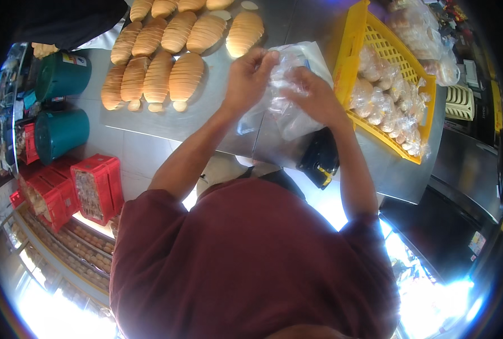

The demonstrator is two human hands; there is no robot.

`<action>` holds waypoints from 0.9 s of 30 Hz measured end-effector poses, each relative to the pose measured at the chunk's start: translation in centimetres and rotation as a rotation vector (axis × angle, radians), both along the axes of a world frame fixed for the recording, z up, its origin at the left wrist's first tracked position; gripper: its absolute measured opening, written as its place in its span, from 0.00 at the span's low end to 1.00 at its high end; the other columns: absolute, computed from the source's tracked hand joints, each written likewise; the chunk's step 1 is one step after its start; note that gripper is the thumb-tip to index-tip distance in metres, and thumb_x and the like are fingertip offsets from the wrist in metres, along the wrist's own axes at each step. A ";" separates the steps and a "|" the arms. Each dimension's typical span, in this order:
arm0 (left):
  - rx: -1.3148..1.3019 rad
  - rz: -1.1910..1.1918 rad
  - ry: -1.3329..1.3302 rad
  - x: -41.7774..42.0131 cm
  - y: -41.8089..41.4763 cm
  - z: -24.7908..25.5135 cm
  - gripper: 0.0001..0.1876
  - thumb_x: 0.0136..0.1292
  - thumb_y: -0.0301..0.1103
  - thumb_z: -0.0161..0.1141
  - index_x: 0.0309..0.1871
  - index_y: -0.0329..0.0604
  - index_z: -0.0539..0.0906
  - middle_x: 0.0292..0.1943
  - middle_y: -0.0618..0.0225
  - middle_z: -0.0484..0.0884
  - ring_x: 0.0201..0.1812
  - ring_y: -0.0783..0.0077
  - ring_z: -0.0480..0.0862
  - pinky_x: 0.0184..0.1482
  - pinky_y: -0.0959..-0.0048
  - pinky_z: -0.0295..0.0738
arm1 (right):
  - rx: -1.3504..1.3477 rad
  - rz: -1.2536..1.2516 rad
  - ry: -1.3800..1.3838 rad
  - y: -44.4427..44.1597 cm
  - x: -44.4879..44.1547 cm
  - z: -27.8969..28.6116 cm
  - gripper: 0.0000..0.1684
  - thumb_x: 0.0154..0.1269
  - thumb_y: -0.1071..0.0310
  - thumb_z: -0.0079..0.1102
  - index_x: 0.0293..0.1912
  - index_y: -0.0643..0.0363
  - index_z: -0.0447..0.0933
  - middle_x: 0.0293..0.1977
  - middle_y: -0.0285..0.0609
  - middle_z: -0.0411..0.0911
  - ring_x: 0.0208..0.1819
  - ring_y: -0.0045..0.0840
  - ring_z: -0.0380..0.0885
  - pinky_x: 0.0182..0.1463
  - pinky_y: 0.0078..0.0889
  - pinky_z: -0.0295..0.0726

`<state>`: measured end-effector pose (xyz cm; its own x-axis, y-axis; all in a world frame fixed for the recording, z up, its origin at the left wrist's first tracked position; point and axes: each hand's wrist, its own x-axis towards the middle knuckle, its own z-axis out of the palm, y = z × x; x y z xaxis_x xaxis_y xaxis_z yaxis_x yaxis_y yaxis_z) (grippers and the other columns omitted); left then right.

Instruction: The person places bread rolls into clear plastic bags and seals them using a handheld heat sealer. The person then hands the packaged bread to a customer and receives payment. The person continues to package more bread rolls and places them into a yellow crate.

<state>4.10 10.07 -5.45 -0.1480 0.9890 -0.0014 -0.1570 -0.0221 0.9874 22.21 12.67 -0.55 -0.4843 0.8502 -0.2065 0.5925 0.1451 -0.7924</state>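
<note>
My left hand point(251, 78) has its thumb and fingers pinched together at the edge of some clear plastic bags point(282, 70). Over the same plastic, my right hand point(317, 95) is blurred, its fingers curled against the bags; its grip is unclear. White and clear bag film point(296, 123) spreads on the steel table point(167, 125) under both hands. Left of my left hand, long scored bread loaves point(186, 78) lie in rows, some with a small round dough knob at the near end. One loaf point(245, 34) lies just beyond that hand.
A yellow plastic crate point(393, 146) holds several bagged buns point(376, 104) at right. A black tape dispenser point(319, 159) sits at the table's near edge. Teal bins point(63, 133) and red crates point(97, 188) stand at left. Someone's dark sleeve point(69, 21) enters at upper left.
</note>
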 end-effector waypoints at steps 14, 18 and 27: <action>-0.206 -0.170 -0.065 -2.3 -1.5 1.4 0.14 0.76 0.39 0.57 0.42 0.36 0.85 0.20 0.77 0.73 0.22 0.85 0.69 0.30 0.76 0.71 | -0.255 -0.418 0.640 -2.2 0.1 -2.8 0.09 0.73 0.69 0.61 0.49 0.62 0.82 0.27 0.31 0.77 0.28 0.12 0.73 0.33 0.18 0.72; -0.139 -0.120 -0.326 -2.6 -1.5 -0.2 0.18 0.76 0.45 0.57 0.33 0.41 0.81 0.25 0.76 0.73 0.29 0.83 0.72 0.42 0.73 0.75 | -0.596 -0.441 0.785 -2.5 -0.2 -3.4 0.10 0.74 0.63 0.61 0.43 0.61 0.81 0.22 0.27 0.70 0.20 0.09 0.65 0.23 0.16 0.65; -0.271 -0.386 -0.892 -5.1 -1.6 1.1 0.26 0.75 0.57 0.54 0.24 0.51 0.67 0.18 0.77 0.63 0.19 0.79 0.65 0.37 0.74 0.73 | -0.707 -0.386 0.786 -2.3 -3.0 -4.8 0.20 0.76 0.53 0.57 0.37 0.60 0.79 0.23 0.29 0.72 0.19 0.09 0.65 0.28 0.17 0.71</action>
